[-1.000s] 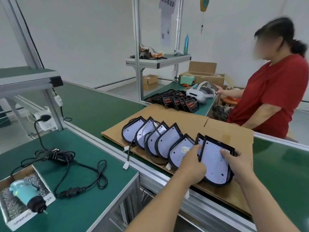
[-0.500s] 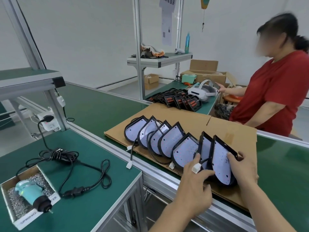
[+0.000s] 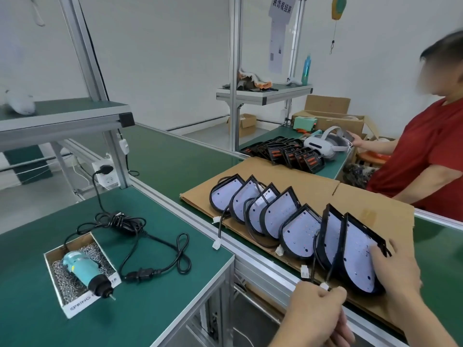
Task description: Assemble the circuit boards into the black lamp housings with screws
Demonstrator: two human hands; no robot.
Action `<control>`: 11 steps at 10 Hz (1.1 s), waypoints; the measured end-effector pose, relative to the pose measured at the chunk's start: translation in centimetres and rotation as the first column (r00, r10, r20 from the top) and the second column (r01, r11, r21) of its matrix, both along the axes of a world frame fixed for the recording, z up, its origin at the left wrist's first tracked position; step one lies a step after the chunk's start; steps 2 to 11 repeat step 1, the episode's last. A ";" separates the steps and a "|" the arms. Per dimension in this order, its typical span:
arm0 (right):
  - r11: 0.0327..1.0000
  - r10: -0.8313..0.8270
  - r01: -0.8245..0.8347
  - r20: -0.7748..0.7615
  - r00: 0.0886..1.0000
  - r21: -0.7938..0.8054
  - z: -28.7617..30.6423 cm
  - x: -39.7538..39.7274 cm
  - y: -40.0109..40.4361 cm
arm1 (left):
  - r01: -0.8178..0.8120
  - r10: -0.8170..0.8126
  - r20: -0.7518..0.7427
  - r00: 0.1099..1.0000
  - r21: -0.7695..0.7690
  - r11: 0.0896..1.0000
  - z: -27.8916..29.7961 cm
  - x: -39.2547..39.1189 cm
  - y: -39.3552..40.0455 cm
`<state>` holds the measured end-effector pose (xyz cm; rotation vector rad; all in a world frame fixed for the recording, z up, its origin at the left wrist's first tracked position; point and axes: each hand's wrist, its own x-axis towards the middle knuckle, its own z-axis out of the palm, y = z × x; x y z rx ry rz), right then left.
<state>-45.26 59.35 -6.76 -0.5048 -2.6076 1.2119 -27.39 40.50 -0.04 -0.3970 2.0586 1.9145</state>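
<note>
Several black lamp housings with white circuit boards lean in a row on a cardboard sheet (image 3: 313, 176) across the conveyor. My right hand (image 3: 393, 269) grips the nearest housing (image 3: 358, 256) by its right edge, tilted upright. My left hand (image 3: 317, 314) pinches the white connector (image 3: 324, 286) on that housing's black wire, near the conveyor's front rail. The teal electric screwdriver (image 3: 84, 269) lies in a small box of screws (image 3: 75, 306) on the left bench, far from both hands.
A coiled black power cord (image 3: 150, 251) runs from a socket across the left bench. A second stack of black housings (image 3: 288, 152) and a white headset (image 3: 323, 144) lie at the far end. A person in a red shirt (image 3: 426, 156) stands on the right.
My left hand has pulled back from the housings toward me, drawing out the wire by its white connector. My right hand has kept its hold on the nearest housing, now tilted more upright.
</note>
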 end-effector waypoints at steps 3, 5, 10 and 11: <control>0.995 -0.021 0.025 -0.044 0.999 0.094 1.1 0.1 0.0 | -0.006 0.002 -0.054 0.999 -0.080 0.997 0.0 1.4 -1.6; 0.995 -0.021 0.025 -0.044 0.999 0.094 1.1 0.1 0.0 | -0.006 0.002 -0.054 0.999 -0.080 0.997 0.0 1.4 -1.6; 0.995 -0.021 0.025 -0.044 0.999 0.094 1.1 0.1 0.0 | -0.006 0.002 -0.054 0.999 -0.080 0.997 0.0 1.4 -1.6; 0.995 -0.021 0.025 -0.044 0.999 0.094 1.1 0.1 0.0 | -0.006 0.002 -0.054 0.999 -0.080 0.997 0.0 1.4 -1.6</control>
